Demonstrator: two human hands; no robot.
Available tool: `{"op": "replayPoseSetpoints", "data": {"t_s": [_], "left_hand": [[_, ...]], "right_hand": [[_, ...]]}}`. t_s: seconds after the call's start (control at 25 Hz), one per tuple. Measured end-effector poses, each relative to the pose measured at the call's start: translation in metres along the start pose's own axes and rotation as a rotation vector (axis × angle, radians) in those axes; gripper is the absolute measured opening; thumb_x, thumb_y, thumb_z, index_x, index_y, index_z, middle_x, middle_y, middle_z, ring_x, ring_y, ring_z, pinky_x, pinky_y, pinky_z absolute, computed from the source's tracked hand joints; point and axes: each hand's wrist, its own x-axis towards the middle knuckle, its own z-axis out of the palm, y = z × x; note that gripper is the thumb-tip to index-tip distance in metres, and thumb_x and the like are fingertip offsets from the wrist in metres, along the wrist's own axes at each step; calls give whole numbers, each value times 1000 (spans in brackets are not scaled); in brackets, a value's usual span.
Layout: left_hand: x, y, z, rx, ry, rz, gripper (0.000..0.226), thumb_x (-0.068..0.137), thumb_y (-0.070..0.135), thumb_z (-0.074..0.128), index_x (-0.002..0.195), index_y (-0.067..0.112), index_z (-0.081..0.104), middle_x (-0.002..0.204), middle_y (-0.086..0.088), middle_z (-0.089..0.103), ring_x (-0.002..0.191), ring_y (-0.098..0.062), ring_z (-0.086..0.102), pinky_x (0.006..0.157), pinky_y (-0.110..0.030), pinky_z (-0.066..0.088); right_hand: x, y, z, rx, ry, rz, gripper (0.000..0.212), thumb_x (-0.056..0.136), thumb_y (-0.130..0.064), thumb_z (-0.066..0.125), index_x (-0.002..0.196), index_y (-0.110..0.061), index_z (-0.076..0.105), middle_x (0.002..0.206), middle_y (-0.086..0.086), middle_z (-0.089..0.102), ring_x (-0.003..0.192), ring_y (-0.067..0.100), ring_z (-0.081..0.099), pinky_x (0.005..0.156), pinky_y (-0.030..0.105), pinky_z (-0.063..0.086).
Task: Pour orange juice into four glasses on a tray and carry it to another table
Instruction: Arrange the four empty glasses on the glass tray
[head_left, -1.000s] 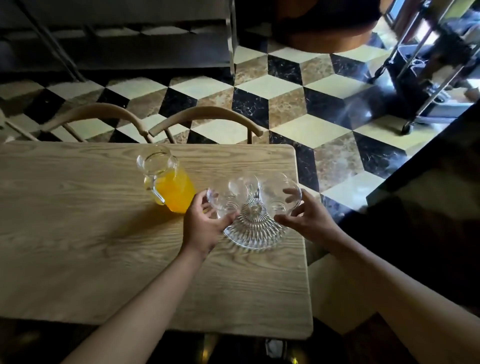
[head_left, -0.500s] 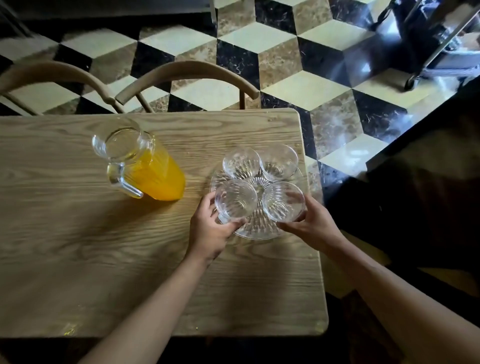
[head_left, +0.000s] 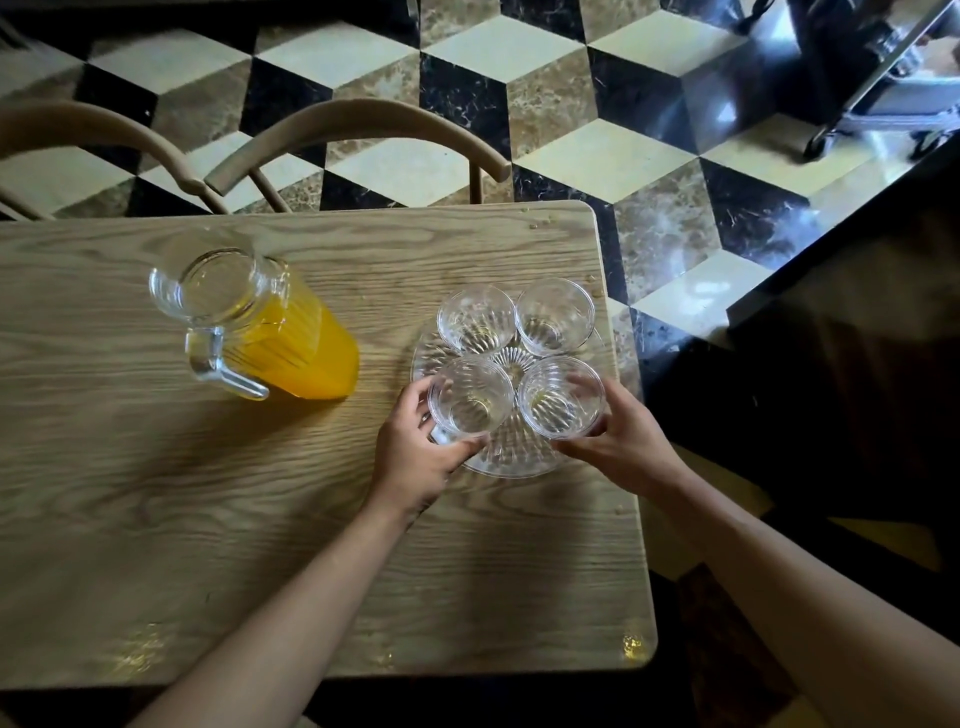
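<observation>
I see the clear ribbed glass tray (head_left: 511, 457) lying flat near the right end of the wooden table (head_left: 156, 493), with four empty glasses standing upright on it in a two-by-two cluster: the far-left glass (head_left: 476, 318) and far-right glass (head_left: 555, 314) sit side by side at the back, and the near-left glass (head_left: 470, 396) and near-right glass (head_left: 561, 395) sit in front of them, all close enough that their rims nearly touch. My left hand (head_left: 415, 460) is at the tray's near-left edge, fingers curled round the near-left glass, thumb pressed along the tray rim just below it; whether the grip is on the glass, the tray, or both, I cannot tell. My right hand (head_left: 621, 447) mirrors it on the near-right side, fingers wrapped partway round the near-right glass with the thumb low by the tray's edge, and again the exact thing held is unclear through the transparent glass. Well to the left of the tray, apart from it, stands the glass pitcher (head_left: 244, 322), roughly half full of orange juice, its handle pointing toward me. Beyond the far edge of the table are the curved wooden backs of two chairs (head_left: 358, 122), and past them a floor (head_left: 571, 119) tiled in a black, cream and brown cube pattern.
</observation>
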Motion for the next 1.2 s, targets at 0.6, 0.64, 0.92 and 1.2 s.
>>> {"op": "replayPoseSetpoints", "data": {"t_s": [0.6, 0.64, 0.92, 1.2], "left_hand": [[0, -14, -2, 8, -44, -30, 86, 69, -4, 93, 137, 26, 50, 143, -9, 60, 134, -14, 56, 99, -9, 48], [0, -14, -2, 7, -44, -34, 86, 69, -4, 93, 137, 26, 49, 144, -10, 59, 136, -16, 56, 102, -13, 49], [0, -7, -1, 47, -41, -28, 83, 69, -1, 94, 121, 48, 51, 133, 12, 61, 119, 15, 55, 102, -7, 45], [-1, -10, 1, 52, -39, 0, 80, 70, 5, 94, 128, 40, 50, 141, 2, 61, 136, -13, 54, 113, -21, 40]], "right_hand": [[-3, -6, 1, -44, 22, 48, 74, 73, 0, 84, 138, -22, 57, 118, -4, 65, 57, -1, 62, 57, 14, 51], [-4, -7, 1, -42, 24, 52, 73, 73, -1, 84, 138, -22, 57, 118, -4, 65, 58, 0, 62, 58, 15, 51], [-4, -8, 2, -45, 11, 62, 74, 73, -1, 85, 138, -23, 57, 121, -2, 65, 62, 6, 64, 61, 22, 54], [1, -3, 4, -67, 49, 61, 72, 72, 2, 85, 135, -22, 60, 125, 0, 63, 62, 11, 60, 64, 27, 55]]}}
